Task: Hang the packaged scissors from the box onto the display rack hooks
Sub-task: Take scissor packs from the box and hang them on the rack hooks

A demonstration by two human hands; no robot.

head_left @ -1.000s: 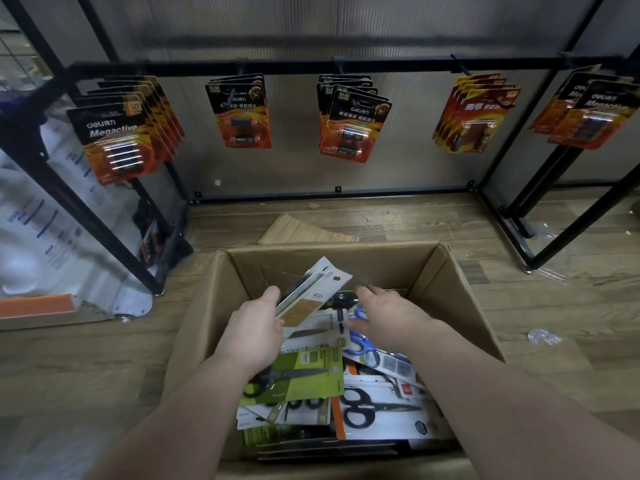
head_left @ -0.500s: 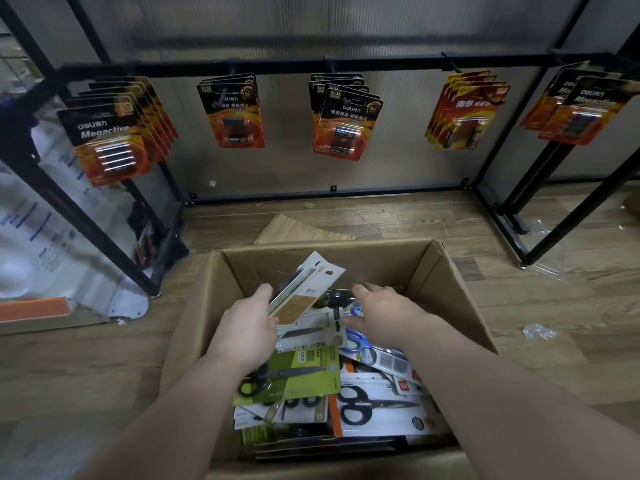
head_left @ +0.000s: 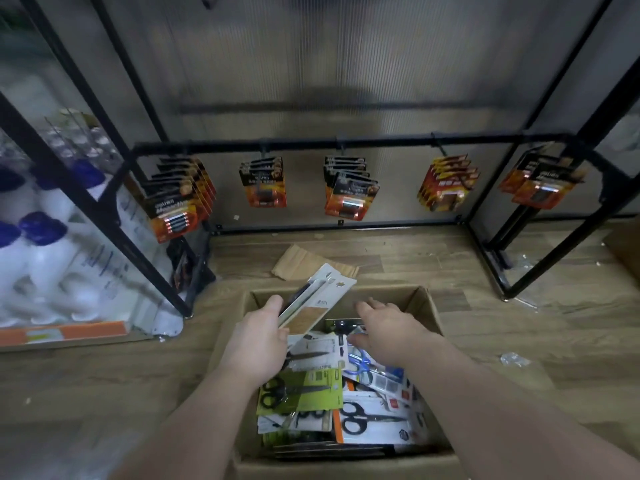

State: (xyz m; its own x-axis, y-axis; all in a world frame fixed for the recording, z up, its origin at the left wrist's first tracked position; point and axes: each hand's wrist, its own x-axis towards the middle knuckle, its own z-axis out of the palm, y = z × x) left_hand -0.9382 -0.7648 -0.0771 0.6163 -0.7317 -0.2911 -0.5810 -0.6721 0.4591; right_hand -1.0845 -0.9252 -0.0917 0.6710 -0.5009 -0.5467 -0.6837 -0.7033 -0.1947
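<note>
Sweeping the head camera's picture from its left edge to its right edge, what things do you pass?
White bottles with blue caps → black-and-orange Megactive battery packs → left hand gripping white-and-tan scissors packs → right hand, open over the brown cardboard box → crumpled clear plastic scrap on the wooden floor.
</note>
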